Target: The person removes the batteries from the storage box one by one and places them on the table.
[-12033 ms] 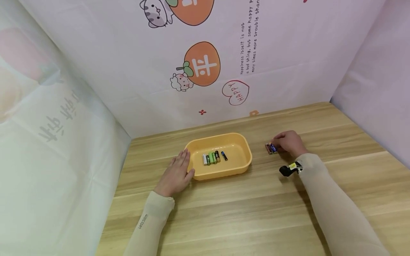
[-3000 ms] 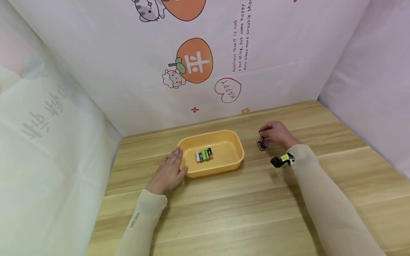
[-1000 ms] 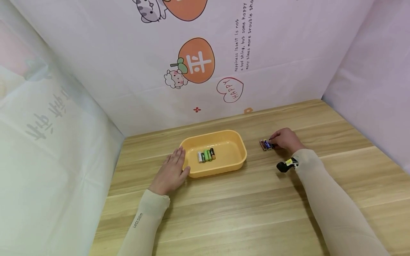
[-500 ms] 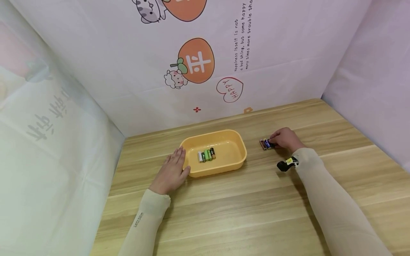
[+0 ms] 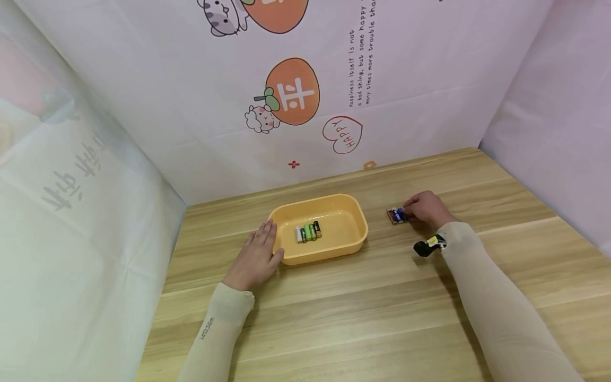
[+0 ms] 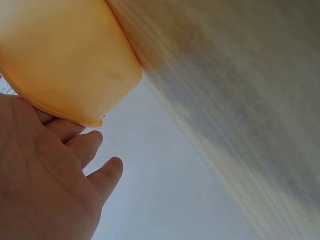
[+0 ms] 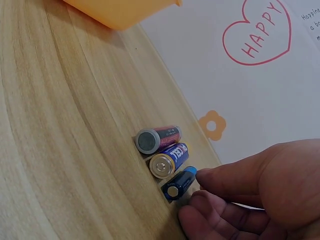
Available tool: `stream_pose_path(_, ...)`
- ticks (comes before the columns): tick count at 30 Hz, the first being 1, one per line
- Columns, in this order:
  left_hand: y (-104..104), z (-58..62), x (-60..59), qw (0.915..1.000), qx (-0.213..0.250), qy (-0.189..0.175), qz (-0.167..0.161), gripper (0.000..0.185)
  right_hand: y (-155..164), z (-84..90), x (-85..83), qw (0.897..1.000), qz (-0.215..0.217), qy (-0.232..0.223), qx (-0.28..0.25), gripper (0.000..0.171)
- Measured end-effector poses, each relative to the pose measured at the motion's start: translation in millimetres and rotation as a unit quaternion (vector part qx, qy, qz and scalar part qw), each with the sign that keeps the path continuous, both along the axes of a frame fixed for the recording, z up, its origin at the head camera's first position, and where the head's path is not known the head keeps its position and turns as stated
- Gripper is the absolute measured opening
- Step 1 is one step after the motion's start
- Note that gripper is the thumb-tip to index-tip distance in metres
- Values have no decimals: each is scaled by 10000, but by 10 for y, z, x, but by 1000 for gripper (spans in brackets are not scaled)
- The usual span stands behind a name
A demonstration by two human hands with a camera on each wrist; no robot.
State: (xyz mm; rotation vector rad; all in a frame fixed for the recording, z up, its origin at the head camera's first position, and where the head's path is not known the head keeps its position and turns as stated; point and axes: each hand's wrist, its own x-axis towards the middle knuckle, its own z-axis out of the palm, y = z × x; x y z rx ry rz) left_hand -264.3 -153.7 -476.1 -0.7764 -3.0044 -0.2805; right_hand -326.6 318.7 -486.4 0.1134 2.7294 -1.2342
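A yellow plastic tray (image 5: 325, 255) stands on the table, and several batteries (image 5: 308, 232) lie side by side in it: white, green and black ones. My left hand (image 5: 253, 258) rests against the tray's left end, fingers extended along the rim. To the right of the tray, a maroon-and-black battery (image 7: 167, 137) and a blue battery with a gold end (image 7: 172, 159) lie in a row on the table. Beside them is a slim dark blue battery (image 7: 180, 184) with a lighter blue end. My right hand (image 5: 427, 208) has thumb and curled fingertips at that slim battery, which is partly hidden in the head view.
The wood-grain table (image 5: 343, 318) meets a printed white sheet (image 5: 215, 159) along its back edge. More white sheeting (image 5: 86, 239) hangs at the left, and a pale sheet (image 5: 558, 132) at the right. A small black camera (image 5: 425, 248) sits on the right wrist.
Since three seconds ago, the right hand has lowered the slim dark battery to the right end of the row. The blue-tipped battery seen in the tray earlier is gone from it. The left hand stays put.
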Motion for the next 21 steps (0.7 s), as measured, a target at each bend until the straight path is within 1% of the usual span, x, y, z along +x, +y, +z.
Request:
stream_pose_path(6,0,-11,-19,9999,47,86,-44,67,26,24,11,10000,9,-11,-21,32)
stream_pose_path(13,-1,7,-1,9999,10,100,-51,67,23,70,42,9999,30,21,120,33)
stream_pose_path(18,0,18,4,9999,-16,99,-64,67,27,104,45,9999,94,27,87,34)
stream_pose_path(21,2,18,-1,9999,-11,89,-71,67,38,120,47,9995,171,91,239,35)
